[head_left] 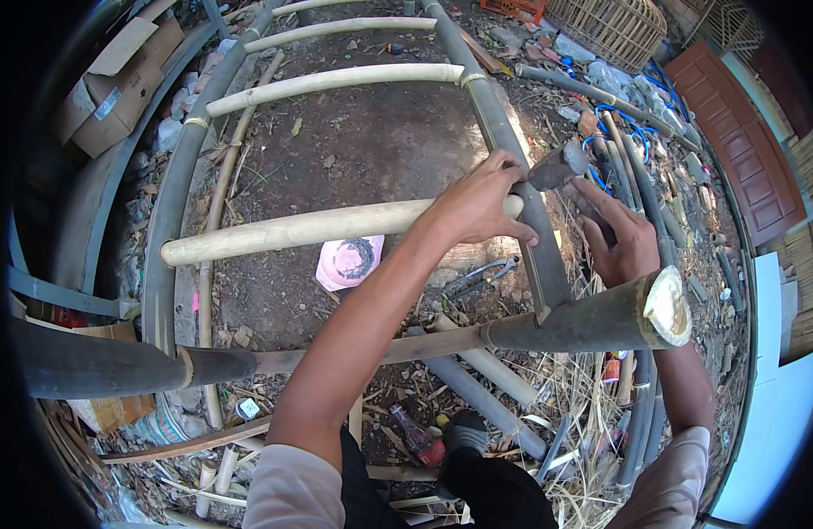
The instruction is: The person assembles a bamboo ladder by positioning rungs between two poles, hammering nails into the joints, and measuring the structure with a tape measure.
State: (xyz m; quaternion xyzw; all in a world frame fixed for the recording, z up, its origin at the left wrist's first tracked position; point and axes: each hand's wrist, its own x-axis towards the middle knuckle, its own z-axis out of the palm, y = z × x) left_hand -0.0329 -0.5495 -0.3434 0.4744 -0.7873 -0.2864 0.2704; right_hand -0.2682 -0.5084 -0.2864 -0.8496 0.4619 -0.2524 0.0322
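A bamboo frame has two long dark poles and several pale rungs. My left hand (pixel 486 203) is wrapped round the joint between the nearest pale rung (pixel 301 231) and the right dark pole (pixel 544 264). Just right of that pole, my right hand (pixel 620 231) has its fingers curled by a hammer (pixel 558 166), whose head is beside the pole near my left fingers. The handle is mostly hidden behind my fingers. A thick dark bamboo crosspiece (pixel 583 319) with a pale cut end lies across the near side.
Pliers (pixel 481 275) and a pink dish (pixel 349 262) lie on the ground inside the frame. Cardboard boxes (pixel 115 88) are at the left. A woven basket (pixel 611 31), blue hose and bamboo poles lie at the right. A bottle (pixel 420 436) lies near the feet.
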